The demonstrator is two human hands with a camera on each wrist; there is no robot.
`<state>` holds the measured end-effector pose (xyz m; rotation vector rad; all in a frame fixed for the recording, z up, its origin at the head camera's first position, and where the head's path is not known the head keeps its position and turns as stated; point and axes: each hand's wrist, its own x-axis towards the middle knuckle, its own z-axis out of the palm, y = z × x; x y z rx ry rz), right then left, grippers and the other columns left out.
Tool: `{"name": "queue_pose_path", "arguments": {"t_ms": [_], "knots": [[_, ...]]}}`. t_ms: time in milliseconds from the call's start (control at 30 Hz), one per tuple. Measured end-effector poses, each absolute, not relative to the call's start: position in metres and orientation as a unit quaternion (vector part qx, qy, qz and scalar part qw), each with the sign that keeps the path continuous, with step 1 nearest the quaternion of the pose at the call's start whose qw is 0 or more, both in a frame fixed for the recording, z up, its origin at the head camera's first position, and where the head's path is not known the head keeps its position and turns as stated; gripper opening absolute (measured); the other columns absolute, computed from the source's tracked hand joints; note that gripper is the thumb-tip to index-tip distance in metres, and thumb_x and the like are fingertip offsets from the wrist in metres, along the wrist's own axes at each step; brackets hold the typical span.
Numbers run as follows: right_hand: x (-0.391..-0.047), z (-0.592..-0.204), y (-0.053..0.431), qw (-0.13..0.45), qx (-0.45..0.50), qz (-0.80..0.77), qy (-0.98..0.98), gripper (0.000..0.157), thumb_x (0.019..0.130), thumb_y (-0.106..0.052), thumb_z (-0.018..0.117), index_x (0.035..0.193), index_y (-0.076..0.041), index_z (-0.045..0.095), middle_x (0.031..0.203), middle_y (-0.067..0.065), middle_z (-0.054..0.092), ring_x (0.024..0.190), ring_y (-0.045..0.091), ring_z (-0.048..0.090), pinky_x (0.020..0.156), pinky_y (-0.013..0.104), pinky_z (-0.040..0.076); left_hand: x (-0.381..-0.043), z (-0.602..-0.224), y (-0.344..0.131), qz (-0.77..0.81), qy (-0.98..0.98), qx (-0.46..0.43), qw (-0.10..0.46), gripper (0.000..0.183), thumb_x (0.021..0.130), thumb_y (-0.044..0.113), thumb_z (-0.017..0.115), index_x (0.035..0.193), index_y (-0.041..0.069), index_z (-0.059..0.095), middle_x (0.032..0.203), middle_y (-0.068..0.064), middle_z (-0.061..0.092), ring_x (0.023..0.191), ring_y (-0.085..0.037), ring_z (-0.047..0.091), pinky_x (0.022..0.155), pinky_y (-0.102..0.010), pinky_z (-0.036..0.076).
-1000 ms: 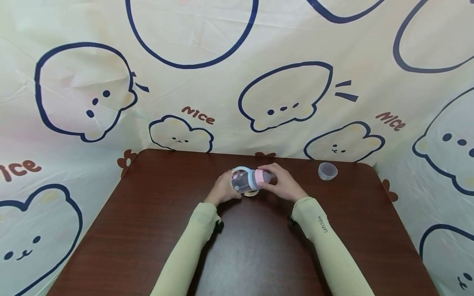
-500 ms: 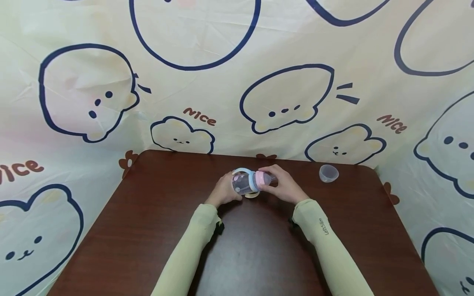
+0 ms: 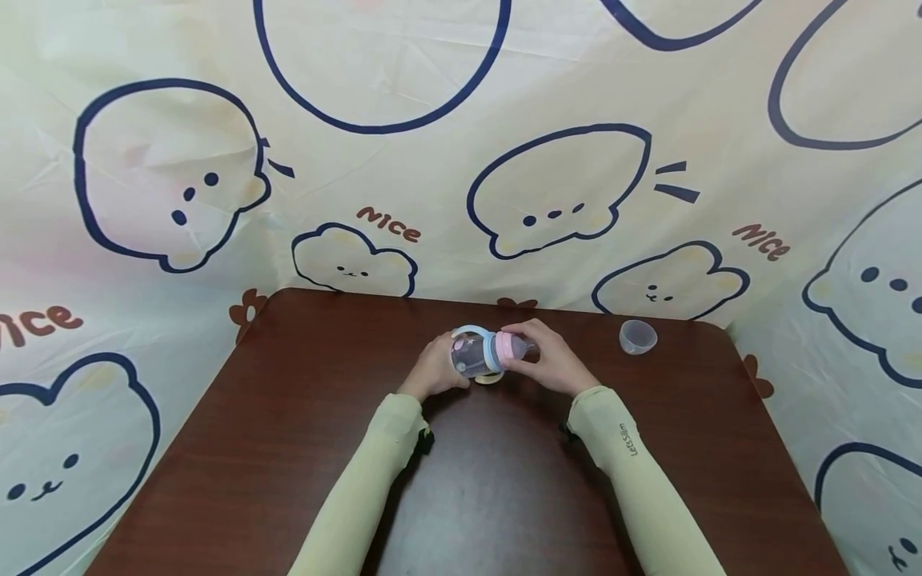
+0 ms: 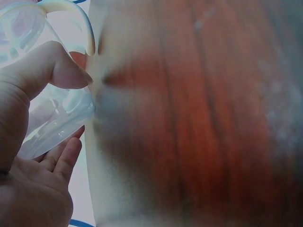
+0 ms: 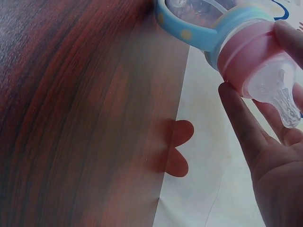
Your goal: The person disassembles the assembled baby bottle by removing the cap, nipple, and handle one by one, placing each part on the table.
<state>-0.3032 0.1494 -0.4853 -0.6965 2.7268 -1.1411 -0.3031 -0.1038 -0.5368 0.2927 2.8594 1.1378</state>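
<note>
A clear baby bottle [image 3: 471,356] lies tilted on its side between both hands, over the far middle of the table. Its blue handle ring [image 5: 215,38] has two curved handles, and a pink collar [image 5: 251,49] holds a clear nipple [image 5: 277,90]. My left hand [image 3: 435,370] grips the bottle's body near the base; in the left wrist view its thumb [image 4: 59,68] lies across the clear wall. With thumb and fingers, my right hand [image 3: 551,358] pinches the pink collar. The nipple points right, toward the right palm.
A small clear cup-shaped cap [image 3: 638,336] stands at the back right of the dark wooden table [image 3: 288,400]. Behind the table's far edge hangs a pale cloth [image 3: 432,176] printed with cartoon faces.
Both hands keep their hold on the bottle and collar with almost no visible movement. The head view shifts only slightly.
</note>
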Motion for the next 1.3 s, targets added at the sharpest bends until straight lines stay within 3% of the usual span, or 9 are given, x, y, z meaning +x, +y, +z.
{"name": "queue_pose_path", "arguments": {"t_ms": [733,1300], "knots": [[-0.3040,-0.4870,0.1519,0.042,-0.234,-0.381,0.894,0.060,0.085,-0.033,0.086,0.138,-0.030,0.060,0.132,0.000,0.059,0.123,0.026,0.057,0.104,0.052,0.053,-0.3033,-0.5337,-0.1032,0.371,0.924,0.085,0.037,0.089,0.059,0.008,0.098,0.137,0.003,0.056,0.124,-0.013,0.064,0.112,-0.031,0.059,0.102,-0.049,0.050],[-0.3042,-0.4887,0.1537,0.040,-0.236,-0.388,0.890,0.058,0.084,-0.030,0.087,0.136,-0.031,0.061,0.130,-0.002,0.059,0.122,0.025,0.058,0.104,0.050,0.053,-0.3042,-0.5377,-0.1037,0.360,0.927,0.101,0.019,0.082,0.057,0.010,0.098,0.129,0.002,0.060,0.117,-0.012,0.066,0.105,-0.029,0.060,0.097,-0.046,0.051]]}}
